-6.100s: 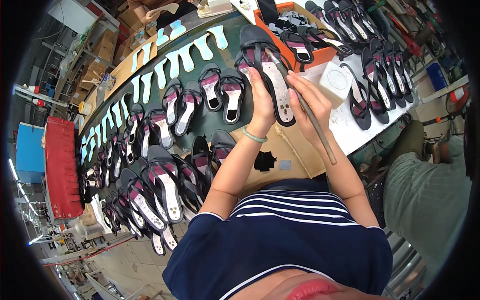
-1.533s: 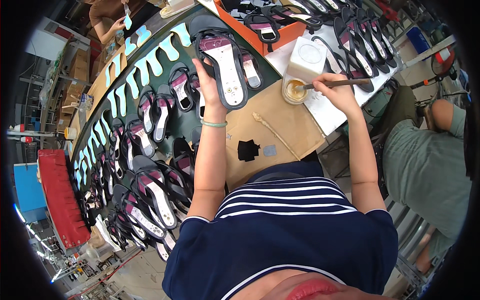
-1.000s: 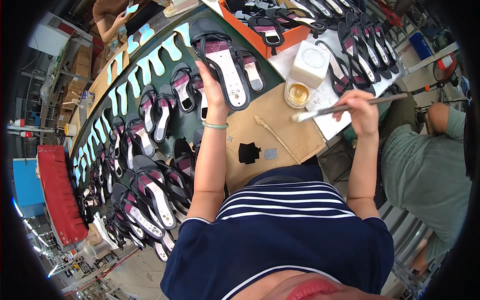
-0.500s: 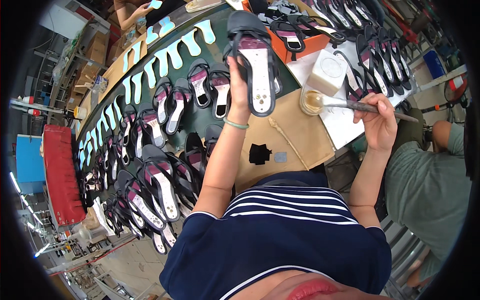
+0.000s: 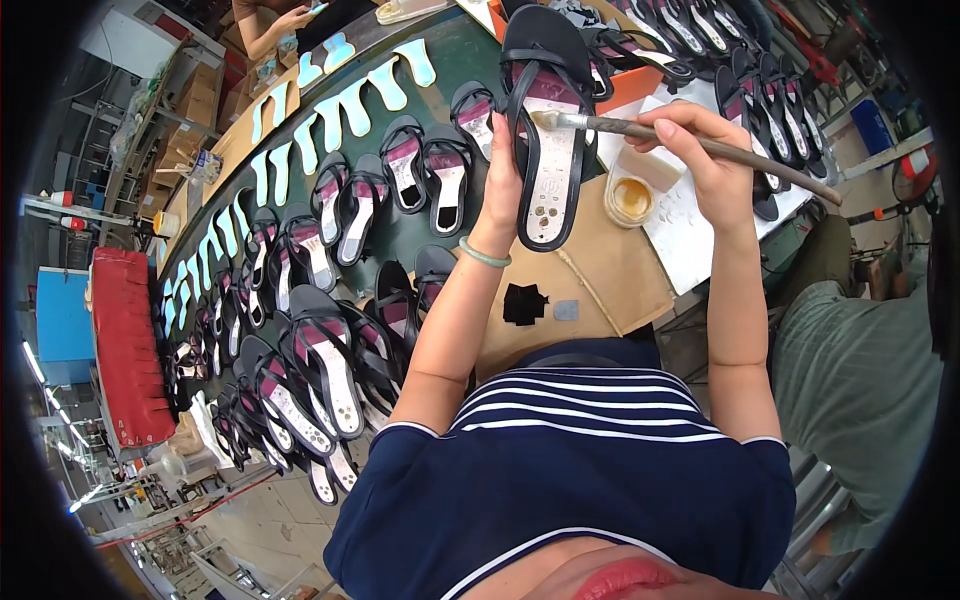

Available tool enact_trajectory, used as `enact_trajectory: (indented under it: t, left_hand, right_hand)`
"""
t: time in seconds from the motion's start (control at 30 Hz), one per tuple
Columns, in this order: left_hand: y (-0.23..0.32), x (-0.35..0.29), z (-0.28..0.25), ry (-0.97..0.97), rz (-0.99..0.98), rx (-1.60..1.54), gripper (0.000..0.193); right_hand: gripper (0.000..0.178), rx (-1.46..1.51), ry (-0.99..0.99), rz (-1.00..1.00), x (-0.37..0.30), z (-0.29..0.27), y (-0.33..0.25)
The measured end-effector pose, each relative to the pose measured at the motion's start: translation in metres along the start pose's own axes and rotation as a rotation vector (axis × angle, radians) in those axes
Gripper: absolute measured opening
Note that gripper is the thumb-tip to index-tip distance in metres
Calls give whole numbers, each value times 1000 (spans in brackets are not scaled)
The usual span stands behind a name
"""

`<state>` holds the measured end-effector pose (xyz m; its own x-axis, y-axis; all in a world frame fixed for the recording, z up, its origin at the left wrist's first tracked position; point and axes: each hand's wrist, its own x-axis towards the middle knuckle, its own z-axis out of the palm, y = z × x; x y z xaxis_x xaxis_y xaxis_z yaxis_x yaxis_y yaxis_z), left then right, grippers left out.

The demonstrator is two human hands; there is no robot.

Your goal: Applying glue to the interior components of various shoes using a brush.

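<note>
My left hand [image 5: 503,185] grips a black thong sandal [image 5: 548,185] by its left side, holding it upright above the table with its pale inner sole facing me. In my right hand [image 5: 712,160] is a long-handled brush [image 5: 640,128]. Its bristle tip touches the sandal's inner sole, just below the maroon part between the straps. Below my right hand stands a small open jar [image 5: 629,201] with amber liquid. A pale block-shaped container behind it is partly hidden by my right hand.
Rows of black sandals [image 5: 327,350] and pale insole pieces [image 5: 348,112] cover the green table. A cardboard sheet [image 5: 610,270] with a thin stick [image 5: 590,290] lies in front of me. More sandals stand at the right, near a person in grey-green [image 5: 850,390]. Another person's hands [image 5: 290,22] work at the far side.
My right hand has brought the brush from over the jar leftward and up onto the sandal. The sandal in my left hand has shifted slightly right.
</note>
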<state>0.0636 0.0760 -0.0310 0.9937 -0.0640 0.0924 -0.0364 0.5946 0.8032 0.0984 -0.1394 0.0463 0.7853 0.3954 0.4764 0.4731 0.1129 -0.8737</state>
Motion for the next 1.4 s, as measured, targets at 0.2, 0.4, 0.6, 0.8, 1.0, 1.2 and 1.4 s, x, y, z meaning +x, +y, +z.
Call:
enact_trajectory:
  t: [0.2,0.4,0.6,0.8,1.0,1.2,1.4]
  left_hand:
    - [-2,6,-4,15,29,-11,66]
    - [2,14,1,22,133,-57,66]
    - [7,18,2,75,132,-114,70]
    - [10,21,-4,90,92,-90,71]
    - [11,28,-5,24,39,-129,67]
    - [14,28,9,-37,-12,-46,67]
    - [27,31,27,-171,-262,-88,62]
  right_hand:
    - [19,2,-55,-9,-8,-1,-2]
    - [18,2,-41,29,-21,5,-5]
    - [15,-81,-68,-35,-33,14,-10]
    - [12,-143,-116,-87,-39,17,-12]
    - [12,-167,-266,-137,-28,9,-22]
    - [13,-183,-507,-133,5,-10,-34]
    - [16,-184,-733,-238,43,-15,-54]
